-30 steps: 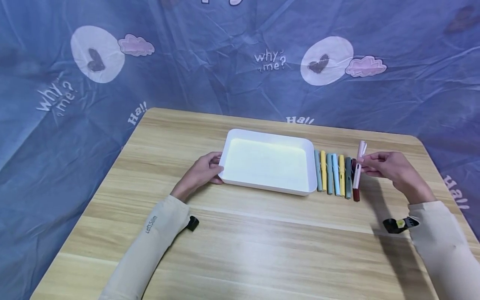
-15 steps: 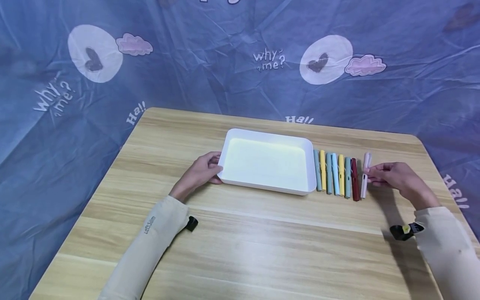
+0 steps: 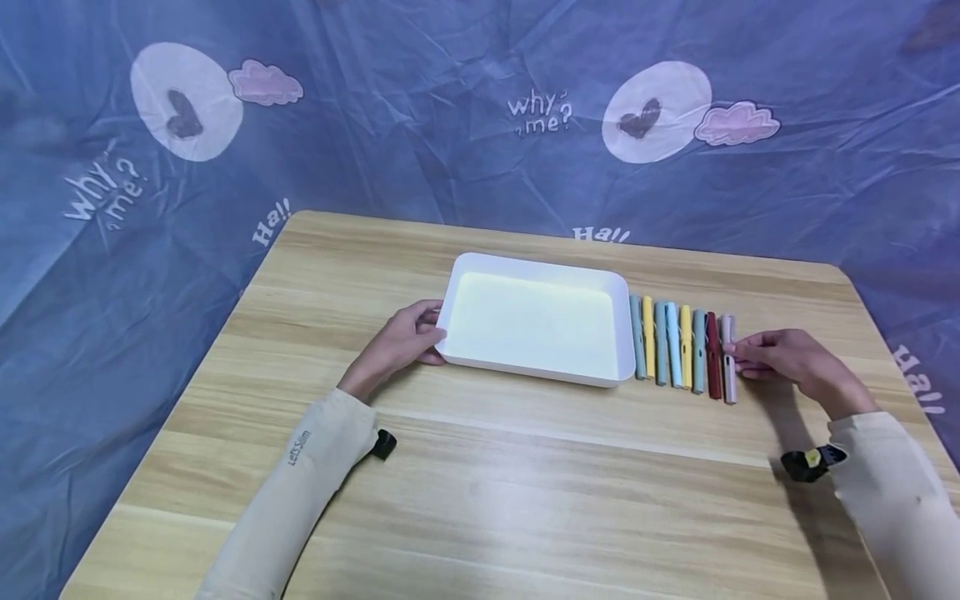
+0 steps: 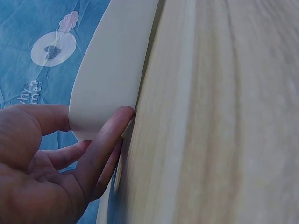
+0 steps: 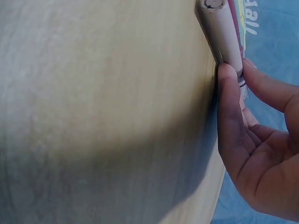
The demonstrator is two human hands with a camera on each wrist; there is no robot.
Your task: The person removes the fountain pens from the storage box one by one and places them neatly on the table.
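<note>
My left hand (image 3: 397,343) grips the left end of a white tray (image 3: 525,373), thumb at the rim and fingers along its outer wall. In the left wrist view the fingertips (image 4: 124,114) sit low on the tray wall, close to the table. My right hand (image 3: 795,362) pinches a pale pink pen (image 3: 730,379) between thumb and fingers at the right end of a row of capped pens. Left of it lies a dark red pen (image 3: 714,367). The right wrist view shows the pale pen's round end (image 5: 214,4) pointing past the fingers.
Between the tray and the red pen lie several blue-green pens (image 3: 661,354), a light blue pen (image 3: 674,350) and yellow pens (image 3: 648,342), side by side. The wooden table (image 3: 480,483) ends at a blue printed cloth (image 3: 420,125) behind.
The pale pink pen, first held over the dark red one, has moved right and down, then slightly left to lie beside it in the row. My left hand has stayed on the tray.
</note>
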